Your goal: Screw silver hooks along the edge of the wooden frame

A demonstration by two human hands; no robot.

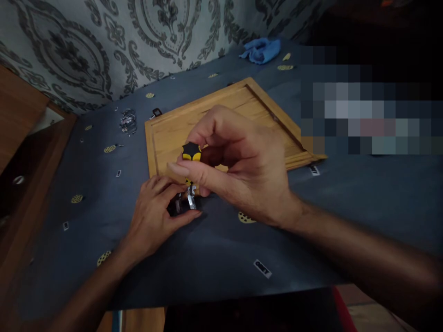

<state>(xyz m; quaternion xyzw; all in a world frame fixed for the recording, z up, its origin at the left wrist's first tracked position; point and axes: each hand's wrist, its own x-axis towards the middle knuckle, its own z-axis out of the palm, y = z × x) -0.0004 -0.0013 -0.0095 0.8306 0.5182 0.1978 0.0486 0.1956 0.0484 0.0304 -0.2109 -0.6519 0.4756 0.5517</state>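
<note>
My right hand (pixel 235 170) is closed round a black and yellow screwdriver handle (pixel 191 151), held upright with its tip pointing down. Below it my left hand (pixel 157 210) pinches a small metal bracket or hinge (pixel 187 200) against the near edge of a wooden panel (pixel 166 133). The screwdriver tip meets that metal piece; the shaft is mostly hidden by my fingers. The panel lies flat on a dark blue cloth (pixel 311 221).
A pile of small metal fittings (pixel 127 122) lies on the cloth left of the panel. A crumpled blue rag (pixel 262 50) sits at the far edge by the patterned wall. Wooden furniture (pixel 20 106) stands to the left. A blurred patch covers the right.
</note>
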